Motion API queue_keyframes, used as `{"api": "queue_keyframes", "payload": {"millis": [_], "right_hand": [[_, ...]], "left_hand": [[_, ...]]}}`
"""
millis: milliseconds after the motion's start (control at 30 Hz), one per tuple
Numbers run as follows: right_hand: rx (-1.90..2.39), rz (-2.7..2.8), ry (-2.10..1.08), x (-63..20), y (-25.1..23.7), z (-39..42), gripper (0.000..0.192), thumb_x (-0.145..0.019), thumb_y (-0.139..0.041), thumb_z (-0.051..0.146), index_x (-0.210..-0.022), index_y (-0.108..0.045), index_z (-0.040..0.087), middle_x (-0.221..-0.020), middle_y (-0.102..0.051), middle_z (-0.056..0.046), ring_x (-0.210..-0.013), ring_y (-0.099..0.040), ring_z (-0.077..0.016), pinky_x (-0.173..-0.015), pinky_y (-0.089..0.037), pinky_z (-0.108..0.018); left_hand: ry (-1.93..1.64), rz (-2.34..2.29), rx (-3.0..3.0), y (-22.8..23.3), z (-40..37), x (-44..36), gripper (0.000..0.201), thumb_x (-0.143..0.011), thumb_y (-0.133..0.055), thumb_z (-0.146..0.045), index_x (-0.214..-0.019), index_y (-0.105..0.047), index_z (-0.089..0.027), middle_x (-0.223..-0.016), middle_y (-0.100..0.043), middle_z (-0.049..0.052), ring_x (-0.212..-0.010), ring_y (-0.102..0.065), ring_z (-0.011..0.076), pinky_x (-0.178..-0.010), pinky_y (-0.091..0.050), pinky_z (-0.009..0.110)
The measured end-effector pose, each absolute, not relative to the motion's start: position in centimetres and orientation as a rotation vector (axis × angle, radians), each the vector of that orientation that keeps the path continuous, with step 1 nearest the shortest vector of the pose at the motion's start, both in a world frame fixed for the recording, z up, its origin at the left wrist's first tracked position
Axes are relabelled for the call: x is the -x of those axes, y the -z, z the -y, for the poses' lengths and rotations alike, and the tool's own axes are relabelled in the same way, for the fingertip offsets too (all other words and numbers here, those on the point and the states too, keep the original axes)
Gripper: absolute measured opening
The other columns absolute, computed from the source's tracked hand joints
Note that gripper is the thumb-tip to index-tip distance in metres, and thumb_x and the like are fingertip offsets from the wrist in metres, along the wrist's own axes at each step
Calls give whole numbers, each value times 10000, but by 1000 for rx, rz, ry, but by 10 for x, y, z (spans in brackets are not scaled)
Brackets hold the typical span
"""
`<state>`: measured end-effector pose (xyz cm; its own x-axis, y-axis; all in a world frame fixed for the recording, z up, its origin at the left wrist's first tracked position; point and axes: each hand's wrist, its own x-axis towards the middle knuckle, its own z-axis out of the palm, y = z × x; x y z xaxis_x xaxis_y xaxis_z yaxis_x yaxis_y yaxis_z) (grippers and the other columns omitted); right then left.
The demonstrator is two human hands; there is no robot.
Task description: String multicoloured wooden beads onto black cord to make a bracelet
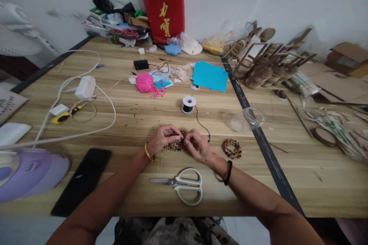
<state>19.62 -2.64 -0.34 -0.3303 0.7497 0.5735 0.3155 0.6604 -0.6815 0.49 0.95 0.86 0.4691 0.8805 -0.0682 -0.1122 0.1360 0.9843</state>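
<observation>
Above a pile of small multicoloured beads [174, 146] my two hands meet, fingertips almost touching. My left hand [166, 137] is closed in a pinch, with a tiny yellowish bead [180, 136] at its fingertips. My right hand [197, 145] also pinches; the black cord [198, 114] leads down to it from a white spool [189, 104], though the pinched end is too small to see clearly. A few beads [209, 137] sit on the cord beside the right hand. Right of that hand lies a coiled beaded string [232, 148]. Scissors [184, 185] with pale handles lie nearer me.
A black phone [82, 181] and a yellow-black screwdriver [66, 115] lie left, near white cables [113, 107]. Pink yarn [144, 83] and blue paper sheets [209, 76] are farther back. Clear round containers [253, 117] stand right, before wooden models [264, 70].
</observation>
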Motion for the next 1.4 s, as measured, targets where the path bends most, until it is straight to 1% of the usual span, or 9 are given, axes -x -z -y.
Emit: {"api": "queue_keyframes", "payload": {"millis": [133,233,333,433,633,800,967,1133,1400], "right_hand": [[832,1916,-573,-196,4,27,69,-930,-485,184,-869,-512,200,-747,-544,-25,-647,-516,-137,-573,-418,-243],[842,1909,-594,-196,7,26,24,-927,-524,217,-911,-531,200,-751,-564,-21,-643,-525,-133,-574,-423,-240],[860,1904,-590,-196,10,26,69,-916,-567,244,-965,-553,196,-743,-572,-15,-642,-532,-131,-587,-433,-243],[861,1904,-561,-196,10,25,75,-922,-562,244,-977,-567,194,-748,-582,-20,-660,-547,-137,-600,-442,-248],[874,1908,-516,-196,7,25,47,-930,-540,227,-940,-575,198,-745,-583,-29,-666,-560,-147,-595,-447,-259],[875,1932,-489,-196,6,24,76,-941,-511,213,-897,-571,200,-757,-584,-40,-689,-557,-156,-611,-457,-276],[847,1943,-490,-196,3,24,69,-933,-501,173,-888,-549,196,-776,-577,-49,-723,-545,-164,-639,-463,-289],[847,1923,-516,-197,5,25,68,-934,-492,173,-889,-537,200,-791,-568,-48,-736,-539,-167,-650,-457,-296],[872,1862,-554,-198,6,25,77,-939,-478,192,-876,-523,202,-777,-542,-35,-722,-520,-165,-654,-437,-300]], "left_hand": [[-842,-799,-1242,-9,-9,-5,230,-682,-790,-256,-790,-659,-100,-757,-715,44,-663,-638,111,-680,-525,235],[-843,-794,-1264,-10,-9,-5,225,-693,-782,-261,-786,-656,-99,-747,-707,42,-660,-632,109,-676,-519,234],[-845,-790,-1282,-9,-9,-5,233,-691,-784,-266,-781,-653,-96,-743,-701,43,-669,-629,108,-672,-510,226],[-841,-792,-1292,-7,-9,-6,246,-690,-785,-278,-786,-646,-98,-747,-700,45,-676,-628,113,-673,-505,231],[-846,-803,-1311,-7,-9,-7,259,-677,-792,-276,-794,-645,-99,-748,-694,41,-688,-624,115,-680,-494,231],[-838,-820,-1319,-10,-8,-7,239,-676,-788,-259,-789,-649,-99,-753,-691,41,-687,-619,115,-680,-487,232],[-827,-828,-1311,-11,-8,-9,250,-660,-799,-257,-781,-651,-95,-737,-677,30,-670,-601,101,-660,-466,214],[-812,-818,-1283,-10,-8,-9,287,-638,-818,-277,-781,-646,-97,-737,-677,33,-666,-600,104,-656,-465,219],[-856,-802,-1317,-10,-8,-9,245,-683,-788,-282,-784,-653,-105,-756,-689,41,-698,-618,117,-693,-488,233]]}}
